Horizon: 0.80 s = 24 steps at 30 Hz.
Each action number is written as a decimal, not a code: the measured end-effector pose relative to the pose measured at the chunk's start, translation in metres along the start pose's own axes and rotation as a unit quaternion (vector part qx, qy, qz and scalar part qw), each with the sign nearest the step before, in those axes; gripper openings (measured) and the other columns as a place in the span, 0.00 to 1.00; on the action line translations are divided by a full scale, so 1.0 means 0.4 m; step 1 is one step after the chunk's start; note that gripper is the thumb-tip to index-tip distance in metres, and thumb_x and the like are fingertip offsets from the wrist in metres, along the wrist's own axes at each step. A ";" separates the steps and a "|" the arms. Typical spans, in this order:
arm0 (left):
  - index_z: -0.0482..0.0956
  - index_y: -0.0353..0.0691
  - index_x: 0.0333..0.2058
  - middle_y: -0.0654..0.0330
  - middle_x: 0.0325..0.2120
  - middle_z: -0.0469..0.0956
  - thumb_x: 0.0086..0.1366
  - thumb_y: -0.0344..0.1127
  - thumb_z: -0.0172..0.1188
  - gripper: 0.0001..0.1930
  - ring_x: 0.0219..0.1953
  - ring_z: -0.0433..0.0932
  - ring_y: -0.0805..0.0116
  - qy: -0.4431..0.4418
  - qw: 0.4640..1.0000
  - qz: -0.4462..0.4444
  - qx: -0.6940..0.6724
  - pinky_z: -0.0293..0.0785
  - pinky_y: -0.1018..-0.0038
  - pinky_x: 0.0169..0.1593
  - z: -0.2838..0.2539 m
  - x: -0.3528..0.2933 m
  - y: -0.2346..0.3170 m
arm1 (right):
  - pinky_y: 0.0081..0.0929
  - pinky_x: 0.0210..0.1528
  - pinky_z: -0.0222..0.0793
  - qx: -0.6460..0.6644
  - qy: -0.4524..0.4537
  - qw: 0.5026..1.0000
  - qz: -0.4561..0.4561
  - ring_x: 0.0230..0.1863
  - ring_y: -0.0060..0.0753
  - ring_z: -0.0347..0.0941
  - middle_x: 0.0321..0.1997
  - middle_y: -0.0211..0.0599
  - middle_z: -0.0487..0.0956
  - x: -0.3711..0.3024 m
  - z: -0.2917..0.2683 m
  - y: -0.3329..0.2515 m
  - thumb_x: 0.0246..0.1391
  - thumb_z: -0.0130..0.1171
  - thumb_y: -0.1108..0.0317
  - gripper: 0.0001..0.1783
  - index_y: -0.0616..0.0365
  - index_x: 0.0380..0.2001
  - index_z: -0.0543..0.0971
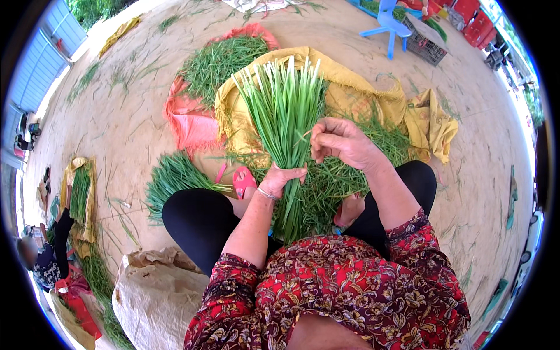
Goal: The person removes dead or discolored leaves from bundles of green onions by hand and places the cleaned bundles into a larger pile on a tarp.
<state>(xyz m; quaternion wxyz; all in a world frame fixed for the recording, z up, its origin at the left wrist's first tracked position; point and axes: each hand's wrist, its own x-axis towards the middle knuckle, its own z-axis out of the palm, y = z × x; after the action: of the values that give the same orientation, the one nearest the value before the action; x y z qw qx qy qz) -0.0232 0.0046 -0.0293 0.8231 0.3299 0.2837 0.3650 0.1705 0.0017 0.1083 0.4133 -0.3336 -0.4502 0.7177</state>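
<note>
My left hand [280,179] is wrapped around the lower middle of a thick bunch of garlic chives [284,116]. The bunch's white stem ends fan out away from me, and its green leaf tips hang down toward my lap. Just right of the bunch, my right hand [344,143] is closed in a pinch. A thin brownish strip, seemingly a withered leaf [304,136], shows at its fingertips against the stems. Beneath the hands, loose green leaves [332,195] lie heaped between my feet, partly on a yellow woven sack [366,99].
A smaller chive bundle [178,181] lies left of my foot. Beyond it, a leafy heap [224,61] rests on a red sack [189,119]. A pale sack [157,297] stands at my left. Far right are a blue chair [388,26] and a crate [426,44]; another person [46,256] sits far left.
</note>
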 end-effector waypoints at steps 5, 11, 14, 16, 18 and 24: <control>0.77 0.34 0.38 0.60 0.26 0.78 0.52 0.26 0.70 0.15 0.24 0.78 0.69 0.000 1.000 -0.013 0.019 0.76 0.74 0.29 -0.023 0.015 -0.011 | 0.25 0.27 0.70 0.226 -0.162 0.958 -0.071 0.28 0.28 0.72 0.24 0.28 0.71 -0.034 -0.035 -0.064 0.59 0.55 0.68 0.05 0.56 0.37 0.76; 0.77 0.35 0.39 0.61 0.26 0.78 0.50 0.24 0.70 0.16 0.25 0.78 0.69 -0.003 0.999 -0.015 0.045 0.76 0.73 0.31 -0.029 0.022 -0.019 | 0.34 0.40 0.72 -0.713 0.039 0.699 -0.030 0.34 0.32 0.77 0.27 0.32 0.75 -0.046 -0.106 -0.027 0.52 0.65 0.61 0.11 0.57 0.24 0.79; 0.77 0.37 0.39 0.61 0.28 0.79 0.49 0.22 0.71 0.17 0.27 0.78 0.69 -0.002 0.997 -0.018 0.075 0.76 0.73 0.32 -0.027 0.017 -0.026 | 0.34 0.41 0.73 -0.680 0.142 0.710 -0.114 0.35 0.34 0.77 0.30 0.35 0.76 0.017 -0.083 0.011 0.49 0.66 0.64 0.09 0.57 0.26 0.79; 0.78 0.37 0.39 0.62 0.29 0.80 0.48 0.21 0.71 0.18 0.28 0.79 0.70 -0.009 0.995 -0.036 0.092 0.77 0.74 0.33 -0.020 0.016 -0.033 | 0.36 0.42 0.74 -0.593 0.154 0.783 -0.108 0.37 0.36 0.75 0.34 0.33 0.75 0.041 -0.018 0.013 0.44 0.69 0.68 0.11 0.57 0.30 0.78; 0.78 0.39 0.40 0.62 0.31 0.81 0.48 0.21 0.71 0.19 0.30 0.79 0.71 -0.006 0.994 -0.048 0.095 0.77 0.74 0.34 -0.005 0.002 -0.031 | 0.34 0.41 0.72 -0.716 0.144 0.638 -0.243 0.36 0.37 0.72 0.31 0.33 0.73 0.052 -0.008 0.050 0.39 0.70 0.70 0.13 0.56 0.31 0.79; 0.77 0.39 0.43 0.62 0.31 0.80 0.49 0.22 0.69 0.21 0.29 0.78 0.71 -0.051 0.995 -0.059 0.055 0.76 0.74 0.33 -0.017 0.002 -0.031 | 0.32 0.35 0.69 -0.636 0.102 0.722 -0.251 0.33 0.35 0.71 0.30 0.33 0.71 0.051 -0.006 0.057 0.47 0.64 0.73 0.09 0.59 0.29 0.73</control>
<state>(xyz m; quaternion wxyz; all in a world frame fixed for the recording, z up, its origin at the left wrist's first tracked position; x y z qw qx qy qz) -0.0225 0.0011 -0.0430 0.8373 0.3756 0.2801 0.2819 0.1570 0.0149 0.0840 0.3129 -0.4643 -0.8232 0.0940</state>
